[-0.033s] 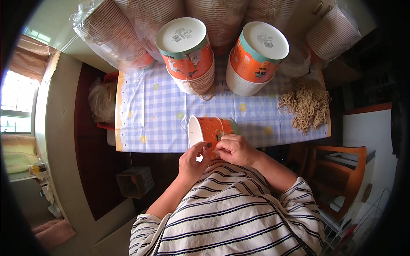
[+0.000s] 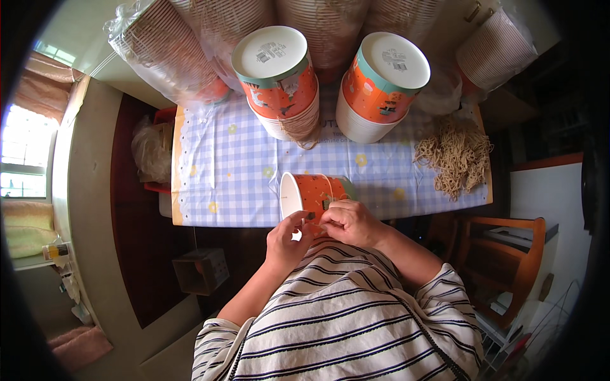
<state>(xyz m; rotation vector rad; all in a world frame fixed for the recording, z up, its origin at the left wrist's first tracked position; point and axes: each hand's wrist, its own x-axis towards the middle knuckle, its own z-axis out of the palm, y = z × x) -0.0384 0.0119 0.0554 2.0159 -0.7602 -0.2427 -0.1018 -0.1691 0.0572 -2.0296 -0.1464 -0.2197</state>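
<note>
An orange paper bucket (image 2: 314, 190) with a green band lies on its side at the table's near edge, its white open mouth facing left. A thin tan cord (image 2: 329, 185) runs over its side down toward my hands. My left hand (image 2: 289, 238) is closed in a pinch by the near side of the bucket's rim. Close beside it, my right hand (image 2: 349, 222) is closed too, fingers bent against the bucket. Between them a pale strand of the cord seems to show; the fingers hide most of it.
Upside-down bucket stacks stand at left (image 2: 283, 89) and right (image 2: 384, 82), tan cord draped on the left one. A heap of tan cords (image 2: 454, 155) lies at the right on the checked tablecloth (image 2: 241, 171). Bagged bucket stacks (image 2: 165, 51) line the back. A wooden chair (image 2: 502, 260) stands right.
</note>
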